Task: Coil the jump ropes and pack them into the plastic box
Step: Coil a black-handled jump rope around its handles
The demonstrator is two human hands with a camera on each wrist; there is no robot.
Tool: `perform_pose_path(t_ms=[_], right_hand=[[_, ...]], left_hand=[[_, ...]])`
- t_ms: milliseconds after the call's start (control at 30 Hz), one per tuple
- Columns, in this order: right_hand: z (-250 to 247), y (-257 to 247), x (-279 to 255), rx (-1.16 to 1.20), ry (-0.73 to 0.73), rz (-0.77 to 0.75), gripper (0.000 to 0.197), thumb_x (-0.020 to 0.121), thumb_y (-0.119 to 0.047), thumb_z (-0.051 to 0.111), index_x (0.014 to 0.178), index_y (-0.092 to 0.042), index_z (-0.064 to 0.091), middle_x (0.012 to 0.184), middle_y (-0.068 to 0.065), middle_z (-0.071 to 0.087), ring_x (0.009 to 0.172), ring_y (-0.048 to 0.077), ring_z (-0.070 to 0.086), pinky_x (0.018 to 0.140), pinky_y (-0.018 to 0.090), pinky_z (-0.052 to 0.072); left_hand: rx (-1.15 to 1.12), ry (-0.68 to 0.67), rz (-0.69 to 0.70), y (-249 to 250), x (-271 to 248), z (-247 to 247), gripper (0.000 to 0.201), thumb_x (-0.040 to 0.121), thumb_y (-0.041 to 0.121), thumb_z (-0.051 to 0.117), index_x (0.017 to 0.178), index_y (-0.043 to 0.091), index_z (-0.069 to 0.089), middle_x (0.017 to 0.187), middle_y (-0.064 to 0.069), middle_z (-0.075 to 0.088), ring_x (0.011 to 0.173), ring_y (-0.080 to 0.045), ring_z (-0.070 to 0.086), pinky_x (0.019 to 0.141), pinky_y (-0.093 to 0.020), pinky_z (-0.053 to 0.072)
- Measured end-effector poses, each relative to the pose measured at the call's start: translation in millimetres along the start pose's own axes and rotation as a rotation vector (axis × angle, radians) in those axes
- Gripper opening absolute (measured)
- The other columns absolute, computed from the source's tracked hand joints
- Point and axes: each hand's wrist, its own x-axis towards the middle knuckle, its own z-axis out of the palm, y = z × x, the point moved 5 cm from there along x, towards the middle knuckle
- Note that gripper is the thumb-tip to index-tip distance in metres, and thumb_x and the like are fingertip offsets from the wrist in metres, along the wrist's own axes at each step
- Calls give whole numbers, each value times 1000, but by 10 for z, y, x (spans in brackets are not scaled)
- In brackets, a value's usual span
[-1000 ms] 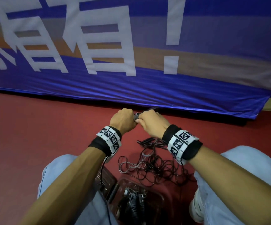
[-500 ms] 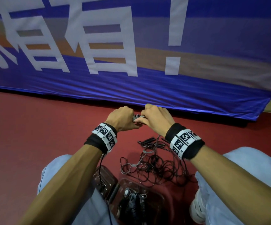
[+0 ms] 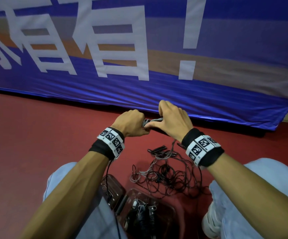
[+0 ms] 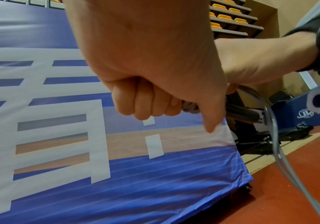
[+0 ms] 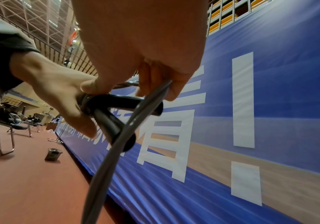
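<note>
Both hands are raised over the red floor, working on one jump rope. My left hand [image 3: 131, 123] is a fist gripping the two black handles [image 5: 113, 121] and a grey coil; in the left wrist view its curled fingers [image 4: 151, 104] hide most of it. My right hand [image 3: 167, 116] pinches the grey cord [image 5: 107, 159] beside the handles [image 4: 241, 112]. The cord hangs down to a tangled pile of ropes [image 3: 165, 175] on the floor. The clear plastic box [image 3: 170, 214] stands between my knees with coiled ropes inside.
A blue banner [image 3: 157, 94] stands just beyond my hands. The box lid [image 3: 112, 187] lies left of the box by my left knee. My white shoe [image 3: 208, 221] is at the right. Chairs and a small container [image 5: 53, 154] stand farther along the banner.
Both hands have moved slightly up and away from me. My right hand has lifted its fingers higher, drawing the grey cord up over the handles in the left fist.
</note>
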Motion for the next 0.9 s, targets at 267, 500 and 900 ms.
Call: perform_pose_path(t_ms=[267,500,900], right_hand=[[193,213,20,150,-230,81,67,63,-90,63,66,-24,69,63,-4,66,60,16,60,60,40,55],[194,224,39,375,-484,38,56,75,-70,73,68,-14,75,48,-6,48,49,15,37,50,32,31],[59,213,-131,665,-967,104,55,100,-55,53,99,-8,80,90,4,80,57,8,56,52,16,39]], left_hand=[[138,-65,58,121,-12,-3,41,74,54,63,61,16,53,53,5,42,59,-28,60,53,-31,40],[279,-1,182,207,-12,-41,36,80,51,63,81,15,66,78,-6,67,71,-30,64,58,-31,37],[128,349,413,320,-107,-149,47,82,55,57,68,10,56,51,-5,57,37,-32,50,42,-25,27]])
